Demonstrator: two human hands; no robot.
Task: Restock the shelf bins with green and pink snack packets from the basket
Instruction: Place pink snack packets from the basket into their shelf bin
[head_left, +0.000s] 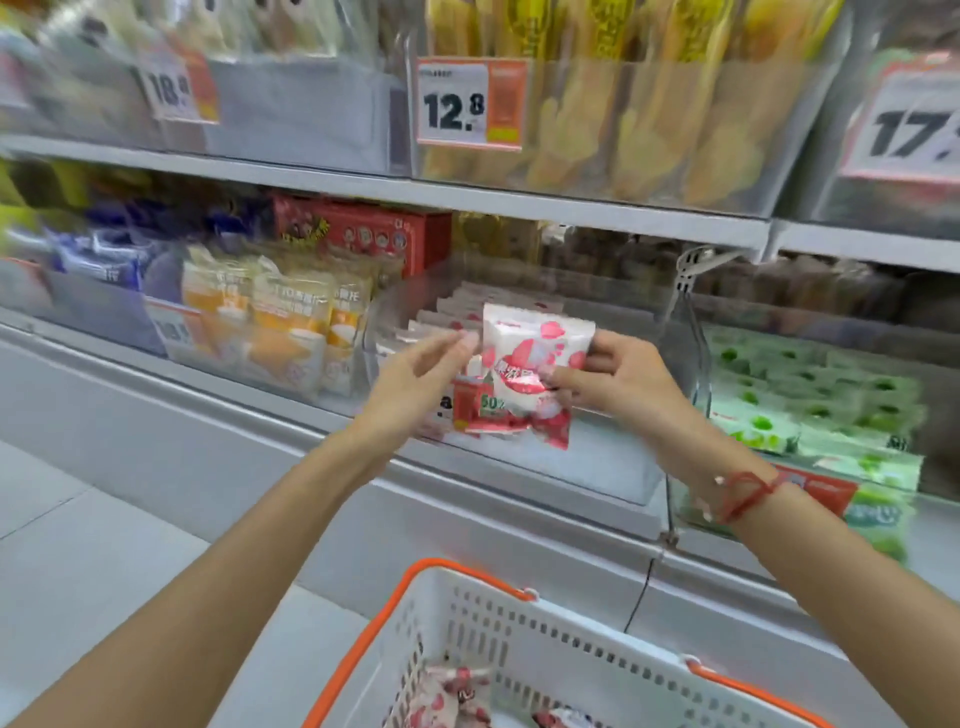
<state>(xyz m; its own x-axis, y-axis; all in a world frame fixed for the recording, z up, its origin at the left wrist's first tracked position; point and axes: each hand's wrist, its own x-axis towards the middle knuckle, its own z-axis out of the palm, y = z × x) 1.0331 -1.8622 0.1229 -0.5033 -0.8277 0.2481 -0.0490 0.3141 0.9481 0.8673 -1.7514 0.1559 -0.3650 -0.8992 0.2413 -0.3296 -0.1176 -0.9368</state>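
One pink packet (524, 364) pinched in right hand (618, 379) fingers (563, 383); left hand (415, 384) beside.

We see an evenly bright scene under soft store light that seems to come from overhead; shadows are faint and we find no hard-edged ones. Motion blur smears the upper shelf (363, 182) toward its left end, where the price tag (179, 85) reads softly, while the middle tag (470, 104) stays legible. The clear bin (519, 280) front carries pale glare and reflections. Our hands, the left hand (415, 384) and right hand (618, 379), look fairly sharp, as does the pink packet (524, 364). Wide-angle distortion bends the shelf lines near the frame edges, and the white basket (519, 639) rim is slightly soft.
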